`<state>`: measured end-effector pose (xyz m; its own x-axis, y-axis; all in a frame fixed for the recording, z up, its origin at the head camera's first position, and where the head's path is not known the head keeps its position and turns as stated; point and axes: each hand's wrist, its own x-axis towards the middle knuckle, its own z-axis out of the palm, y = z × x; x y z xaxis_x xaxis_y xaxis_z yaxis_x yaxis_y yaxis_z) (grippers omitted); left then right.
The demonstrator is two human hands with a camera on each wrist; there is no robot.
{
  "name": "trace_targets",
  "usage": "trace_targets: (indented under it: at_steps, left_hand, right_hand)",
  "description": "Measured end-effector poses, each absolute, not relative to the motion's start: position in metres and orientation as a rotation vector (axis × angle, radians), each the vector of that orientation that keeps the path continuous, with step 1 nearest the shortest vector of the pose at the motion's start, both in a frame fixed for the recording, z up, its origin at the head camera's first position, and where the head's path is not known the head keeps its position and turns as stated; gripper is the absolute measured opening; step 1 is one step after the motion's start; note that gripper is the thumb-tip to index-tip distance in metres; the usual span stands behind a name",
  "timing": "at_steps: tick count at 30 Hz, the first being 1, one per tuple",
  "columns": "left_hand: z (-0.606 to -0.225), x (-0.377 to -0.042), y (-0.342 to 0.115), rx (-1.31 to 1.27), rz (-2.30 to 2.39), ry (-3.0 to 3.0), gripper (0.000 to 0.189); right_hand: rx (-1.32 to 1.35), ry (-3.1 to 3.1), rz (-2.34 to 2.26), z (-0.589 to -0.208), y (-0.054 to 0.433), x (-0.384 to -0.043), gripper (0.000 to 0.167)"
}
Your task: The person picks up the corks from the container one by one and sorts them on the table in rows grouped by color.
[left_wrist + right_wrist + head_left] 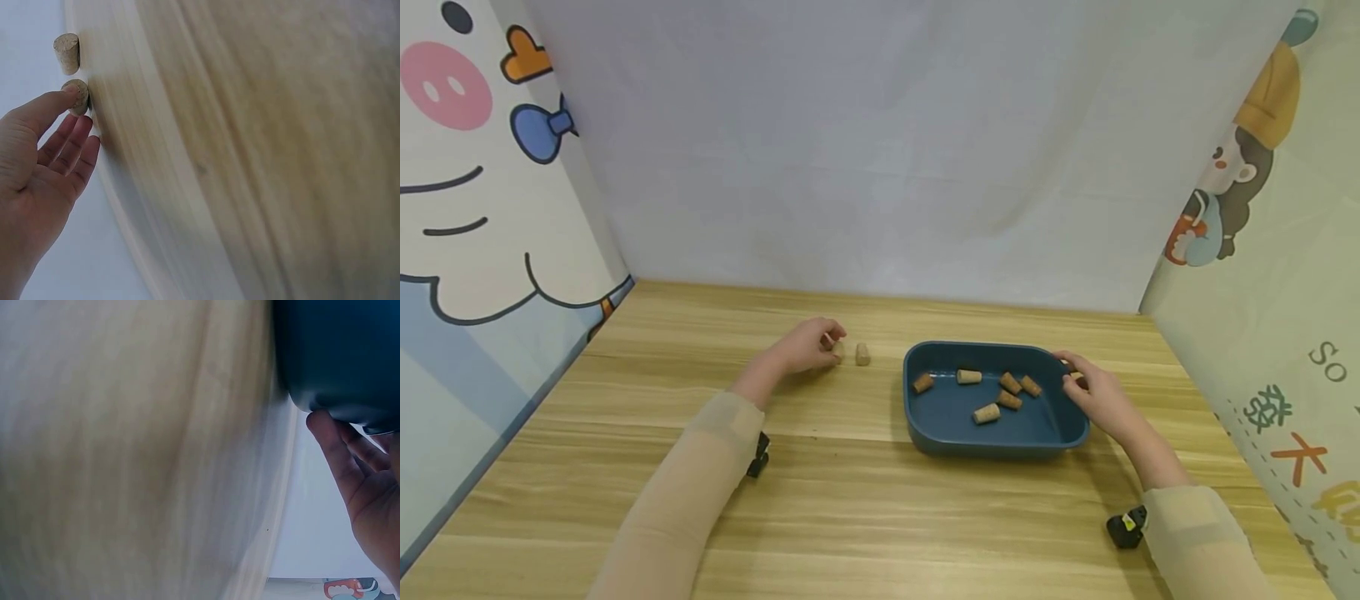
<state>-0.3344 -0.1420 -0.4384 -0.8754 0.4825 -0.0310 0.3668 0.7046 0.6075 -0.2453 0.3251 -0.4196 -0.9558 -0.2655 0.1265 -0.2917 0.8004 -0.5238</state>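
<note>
My left hand (808,344) pinches a cork stopper (77,100) between thumb and fingers at the table's surface. The index finger is mostly hidden behind the cork in the left wrist view. Just beyond it stands a second cork (862,355), apart from the hand. To the right is a dark blue plastic bin (1000,450) with several light and brown corks (987,413) lying loose on its floor. My right hand (1096,395) holds the bin's right end, with the thumb against its outer wall in the right wrist view and fingers at the rim.
Everything sits on a wood-grain table (820,517). A pale cloth wall (880,167) rises at its back edge, and printed cartoon panels flank it at left and right. A black device is strapped at each wrist.
</note>
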Motion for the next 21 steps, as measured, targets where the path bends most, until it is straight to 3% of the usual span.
trace_targets:
  at_steps: [21]
  left_hand:
    - [-0.409, -0.316, -0.142, 0.704, 0.846, 2.733, 0.051]
  right_hand:
    - [0.446, -2.934, 0.880, -0.421, 0.325, -0.245, 0.043]
